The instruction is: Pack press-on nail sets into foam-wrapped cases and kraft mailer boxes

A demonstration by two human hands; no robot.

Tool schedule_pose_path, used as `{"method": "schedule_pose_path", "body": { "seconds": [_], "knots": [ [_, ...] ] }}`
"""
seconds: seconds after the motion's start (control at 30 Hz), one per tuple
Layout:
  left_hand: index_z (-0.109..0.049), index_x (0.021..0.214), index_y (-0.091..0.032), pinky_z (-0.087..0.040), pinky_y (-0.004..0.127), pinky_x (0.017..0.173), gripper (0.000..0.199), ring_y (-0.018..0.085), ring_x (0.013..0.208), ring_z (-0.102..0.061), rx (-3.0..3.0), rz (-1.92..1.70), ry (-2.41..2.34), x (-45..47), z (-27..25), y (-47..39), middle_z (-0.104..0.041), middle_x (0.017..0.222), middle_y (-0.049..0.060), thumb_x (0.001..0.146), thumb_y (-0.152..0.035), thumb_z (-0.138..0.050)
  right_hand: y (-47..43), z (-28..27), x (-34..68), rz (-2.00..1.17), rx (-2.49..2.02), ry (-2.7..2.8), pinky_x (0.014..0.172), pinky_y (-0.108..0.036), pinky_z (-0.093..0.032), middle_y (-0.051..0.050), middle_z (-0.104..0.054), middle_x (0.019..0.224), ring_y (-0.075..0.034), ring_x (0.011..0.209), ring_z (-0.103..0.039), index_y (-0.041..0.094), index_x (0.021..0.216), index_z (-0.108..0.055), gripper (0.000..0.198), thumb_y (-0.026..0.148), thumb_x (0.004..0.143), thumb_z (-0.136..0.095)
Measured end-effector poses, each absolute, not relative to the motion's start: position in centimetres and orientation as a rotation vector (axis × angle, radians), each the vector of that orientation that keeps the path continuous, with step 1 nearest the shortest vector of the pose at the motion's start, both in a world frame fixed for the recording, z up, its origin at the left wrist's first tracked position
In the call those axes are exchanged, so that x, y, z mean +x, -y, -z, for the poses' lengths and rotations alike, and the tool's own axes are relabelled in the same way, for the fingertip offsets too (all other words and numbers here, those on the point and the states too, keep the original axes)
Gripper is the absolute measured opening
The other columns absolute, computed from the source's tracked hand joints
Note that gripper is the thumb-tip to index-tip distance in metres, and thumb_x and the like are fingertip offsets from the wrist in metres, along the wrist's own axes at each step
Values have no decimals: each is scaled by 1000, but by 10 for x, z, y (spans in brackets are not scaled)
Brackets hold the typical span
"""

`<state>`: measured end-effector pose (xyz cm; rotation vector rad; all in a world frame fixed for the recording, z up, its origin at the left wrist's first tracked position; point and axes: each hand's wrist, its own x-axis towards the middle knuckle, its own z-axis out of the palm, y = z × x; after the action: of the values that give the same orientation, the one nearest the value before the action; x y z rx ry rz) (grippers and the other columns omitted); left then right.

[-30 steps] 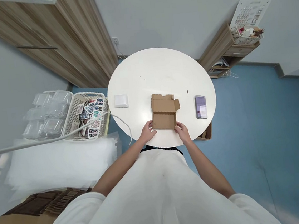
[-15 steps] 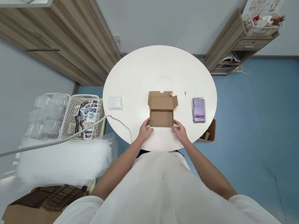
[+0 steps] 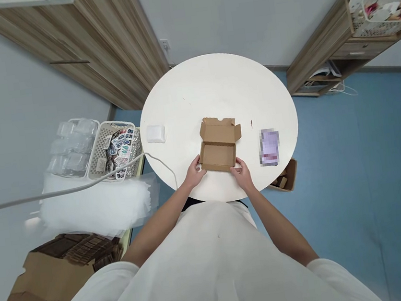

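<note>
A small brown cardboard box (image 3: 218, 155) rests near the front of the white round table (image 3: 211, 86), its lid and side flaps spread open towards the far side. The inside of its tray shows bare cardboard. My left hand (image 3: 194, 172) grips the near left corner, with the thumb along the front wall and the fingers at the side. At the near right corner, my right hand (image 3: 242, 173) holds the box the same way, thumb in front and fingers curled at the side wall.
A white packet (image 3: 155, 134) lies left on the table, a blurred purple item (image 3: 269, 147) right. A grey cable (image 3: 123, 168) crosses the left edge. Left stand baskets of clear plastic cases (image 3: 73, 148) and printed cards (image 3: 119, 150). An open carton (image 3: 289, 176) sits below right.
The view has shifted a little. The box is turned slightly clockwise on the table, with both hands still at its near corners.
</note>
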<state>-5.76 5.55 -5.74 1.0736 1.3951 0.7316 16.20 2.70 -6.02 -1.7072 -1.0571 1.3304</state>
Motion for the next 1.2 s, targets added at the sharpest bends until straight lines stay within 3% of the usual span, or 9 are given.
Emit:
{"method": "schedule_pose_path", "body": {
  "seconds": [0.23, 0.33, 0.43, 0.57, 0.77, 0.93, 1.2],
  "knots": [
    [-33, 134, -24, -35, 42, 98, 74, 25, 125, -36, 1059, -695, -1466, -68, 54, -51, -37, 138, 11, 65, -13, -57, -28, 58, 165, -1159, -1850, 1150, 79, -38, -46, -13, -45, 125, -17, 80, -55, 19, 128, -40, 62, 49, 74, -52],
    [-36, 132, -25, -35, 41, 98, 69, 24, 125, -37, 1063, -722, -1485, -78, 55, -52, -38, 137, 10, 68, -17, -59, -24, 54, 163, -898, -1952, 1205, 90, -43, -39, -14, -42, 126, -24, 102, -48, 19, 129, -36, 63, 50, 76, -49],
    [-38, 130, -25, -35, 41, 98, 63, 24, 126, -36, 1072, -794, -1546, -96, 54, -56, -37, 137, 10, 71, -26, -61, -23, 40, 151, -591, -1980, 1303, 99, -50, -27, -15, -33, 133, -29, 123, -29, 19, 133, -29, 66, 50, 77, -47],
    [-38, 129, -24, -36, 38, 98, 60, 24, 126, -35, 1082, -899, -1728, -136, 50, -71, -35, 136, 11, 75, -39, -60, -36, 12, 109, -465, -1890, 1502, 101, -55, -21, -16, -26, 137, -32, 128, -23, 19, 135, -23, 73, 49, 75, -51],
    [-40, 126, -20, -33, 36, 101, 56, 25, 122, -39, 980, -977, -1943, -211, 53, -113, -37, 133, 13, 78, -43, -55, -90, 0, 11, -939, -1633, 1754, 101, -46, -29, -10, -42, 129, -26, 123, -35, 23, 125, -41, 51, 41, 78, -50],
    [-41, 127, -20, -31, 37, 102, 59, 27, 122, -40, 985, -972, -1897, -246, 66, -152, -38, 133, 13, 75, -39, -59, -142, 24, -54, -1522, -1792, 1227, 90, -39, -42, -10, -47, 128, -24, 114, -47, 25, 119, -48, 52, 49, 73, -55],
    [-39, 131, -18, -31, 39, 102, 59, 27, 116, -45, 1091, -858, -1761, -253, 73, -186, -42, 130, 13, 75, -27, -57, -186, 46, -104, -1555, -1801, 935, 80, -32, -48, -8, -56, 114, -18, 98, -57, 22, 114, -48, 51, 48, 71, -57]
  ]
}}
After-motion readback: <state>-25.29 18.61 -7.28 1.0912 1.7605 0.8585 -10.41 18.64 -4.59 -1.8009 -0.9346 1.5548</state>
